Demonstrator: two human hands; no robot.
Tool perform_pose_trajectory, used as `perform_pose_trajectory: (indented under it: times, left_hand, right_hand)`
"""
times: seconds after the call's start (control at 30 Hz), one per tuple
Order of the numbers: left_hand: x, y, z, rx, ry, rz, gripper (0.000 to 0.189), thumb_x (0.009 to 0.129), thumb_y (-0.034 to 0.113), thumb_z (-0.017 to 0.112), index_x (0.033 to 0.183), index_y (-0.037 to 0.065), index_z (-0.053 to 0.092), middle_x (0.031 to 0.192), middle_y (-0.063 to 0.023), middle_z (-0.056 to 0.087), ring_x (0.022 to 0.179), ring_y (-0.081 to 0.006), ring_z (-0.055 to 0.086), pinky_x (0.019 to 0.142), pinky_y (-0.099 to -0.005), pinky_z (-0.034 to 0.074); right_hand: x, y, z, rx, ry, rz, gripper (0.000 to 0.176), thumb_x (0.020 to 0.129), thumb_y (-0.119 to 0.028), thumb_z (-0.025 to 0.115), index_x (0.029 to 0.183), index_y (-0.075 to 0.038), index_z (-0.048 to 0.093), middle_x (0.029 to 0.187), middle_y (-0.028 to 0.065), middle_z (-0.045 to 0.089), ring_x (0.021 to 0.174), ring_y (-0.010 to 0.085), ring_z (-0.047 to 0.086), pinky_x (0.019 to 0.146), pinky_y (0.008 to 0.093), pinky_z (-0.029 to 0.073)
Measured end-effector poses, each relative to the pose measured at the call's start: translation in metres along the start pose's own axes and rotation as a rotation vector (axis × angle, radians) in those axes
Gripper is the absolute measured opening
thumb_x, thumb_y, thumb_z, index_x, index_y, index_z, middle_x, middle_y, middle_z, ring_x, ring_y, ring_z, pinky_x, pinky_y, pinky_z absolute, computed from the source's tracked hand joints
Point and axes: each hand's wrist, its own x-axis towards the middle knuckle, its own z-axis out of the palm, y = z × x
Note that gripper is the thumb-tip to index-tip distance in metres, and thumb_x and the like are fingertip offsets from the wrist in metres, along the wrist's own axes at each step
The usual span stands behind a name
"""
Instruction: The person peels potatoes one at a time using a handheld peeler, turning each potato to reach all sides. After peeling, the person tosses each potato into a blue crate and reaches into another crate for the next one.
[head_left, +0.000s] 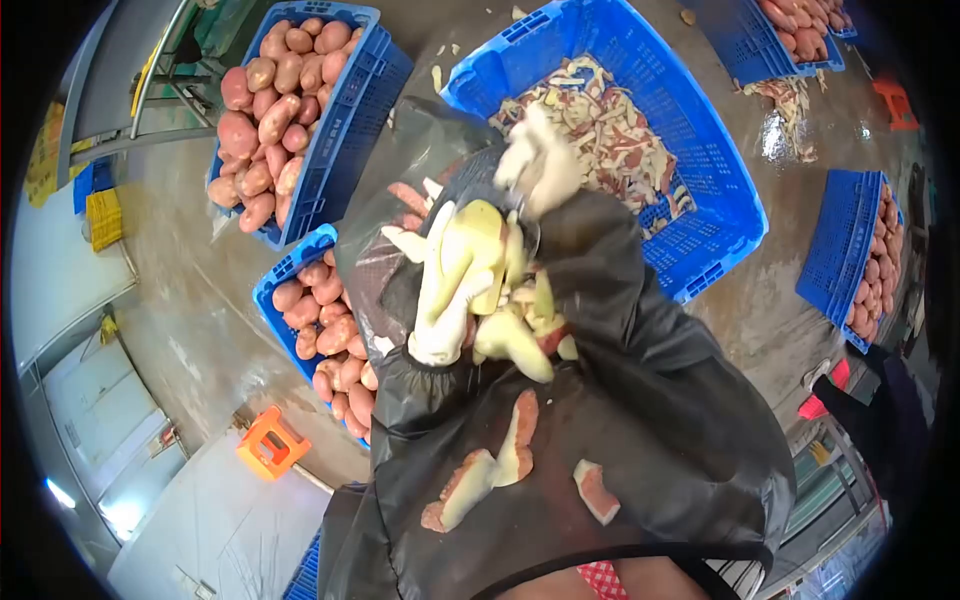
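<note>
My left hand (448,290), in a white glove, is closed around a mostly peeled, pale yellow potato (480,248) above my lap. Just beyond it is my right hand (542,165), also in a white glove and smeared by motion. Its fingers are curled around what looks like a knife (530,232), of which a narrow grey blade shows beside the potato. Thick strips of potato peel (515,340) lie or drop just under the potato. More red-skinned peel (462,490) rests on my black apron (660,440).
A blue crate (715,190) holding peelings stands directly ahead. Two blue crates of red-skinned potatoes (285,110) (335,325) are at my left. Another potato crate (845,255) stands at right, one more at top right. An orange stool (272,443) sits on the wet floor, lower left.
</note>
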Motion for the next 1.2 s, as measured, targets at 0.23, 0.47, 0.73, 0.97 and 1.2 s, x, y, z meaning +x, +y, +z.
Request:
perform_pose_trajectory:
  times: [0.23,0.47,0.73,0.97,1.2]
  left_hand:
    - [-0.013,-0.017,-0.012,-0.308,0.063,-0.053,0.058,0.083,0.019,0.052,0.135,0.007,0.028,0.103,-0.0185,0.054,0.059,-0.0245,0.059,0.049,-0.0325,0.051]
    - [0.013,-0.019,-0.013,-0.288,-0.035,-0.072,0.048,0.085,0.023,0.050,0.127,0.005,0.035,0.096,-0.0166,0.056,0.054,-0.0224,0.057,0.045,-0.0314,0.048]
    - [0.003,-0.018,-0.060,-0.479,-0.102,-0.073,0.040,0.087,0.028,0.047,0.117,0.003,0.043,0.087,-0.0145,0.058,0.049,-0.0200,0.054,0.039,-0.0301,0.044]
    - [0.006,-0.021,-0.026,-0.578,-0.035,-0.095,0.049,0.087,0.049,0.041,0.099,0.003,0.055,0.076,-0.0118,0.060,0.038,-0.0141,0.042,0.035,-0.0227,0.032]
    - [0.007,-0.020,-0.016,-0.124,0.083,0.107,0.051,0.086,0.046,0.047,0.107,0.000,0.050,0.070,-0.0127,0.059,0.037,-0.0148,0.045,0.033,-0.0224,0.033]
  right_hand:
    - [0.021,0.005,-0.015,0.347,-0.309,0.240,0.030,0.091,-0.035,0.050,0.077,-0.008,0.050,0.055,0.0025,0.048,0.049,0.0203,0.050,0.050,0.0365,0.043]
    - [0.023,0.004,0.010,-0.037,0.087,-0.229,0.026,0.090,-0.030,0.055,0.075,-0.009,0.050,0.048,0.0005,0.042,0.039,0.0143,0.042,0.039,0.0307,0.038]
    - [0.078,0.002,-0.046,-0.218,-0.281,-0.240,0.021,0.086,-0.027,0.053,0.091,-0.006,0.053,0.074,0.0072,0.056,0.059,0.0219,0.054,0.059,0.0407,0.048]
    - [0.058,-0.007,-0.007,-0.003,0.019,-0.107,0.033,0.093,-0.032,0.046,0.066,-0.015,0.044,0.048,0.0004,0.037,0.040,0.0162,0.041,0.043,0.0351,0.041]
    - [0.068,-0.021,-0.031,0.237,-0.163,0.017,0.026,0.091,-0.031,0.052,0.080,-0.009,0.051,0.056,0.0019,0.043,0.055,0.0177,0.054,0.046,0.0331,0.044]
